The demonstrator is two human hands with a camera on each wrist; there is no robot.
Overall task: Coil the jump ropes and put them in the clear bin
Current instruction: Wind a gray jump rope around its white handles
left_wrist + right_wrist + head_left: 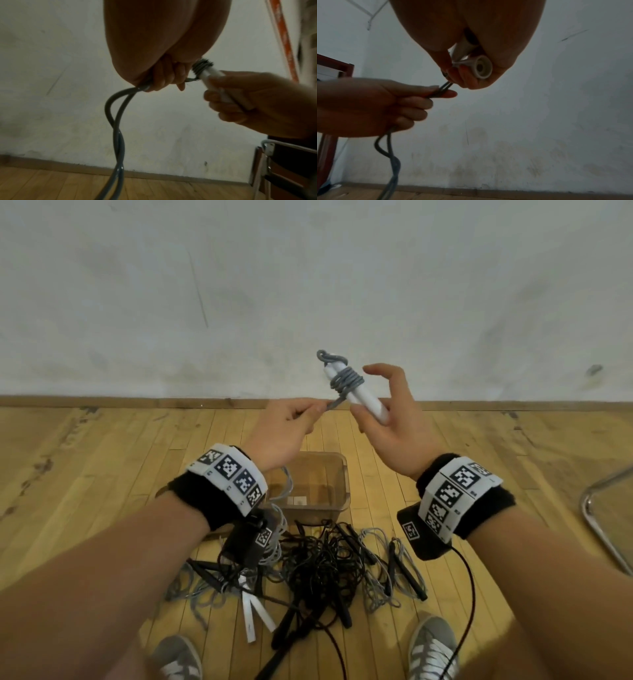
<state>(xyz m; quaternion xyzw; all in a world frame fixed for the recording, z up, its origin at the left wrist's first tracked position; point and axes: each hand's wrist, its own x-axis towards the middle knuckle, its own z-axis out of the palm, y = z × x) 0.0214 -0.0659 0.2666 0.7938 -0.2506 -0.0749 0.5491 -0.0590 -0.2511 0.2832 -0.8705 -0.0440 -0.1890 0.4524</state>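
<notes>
Wooden floorboards (102, 460) run to a pale wall (308, 268) across the upper frame. At center, 2 white handles (368, 402) wound with gray rope (346, 380) are gripped by the right hand (390, 422), forefinger raised. The rope's doubled tail is pinched by the left hand (284, 429). Lower center, the clear bin (339, 491) is seen behind tangled jump ropes (322, 563).

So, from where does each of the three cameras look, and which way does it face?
Head: looks forward and down; both forearms, left hand, right hand, shoes, clear bin.
Left wrist: along the left hand pinching the grey rope.
Right wrist: along the right hand gripping the white handles.
All show both hands.
</notes>
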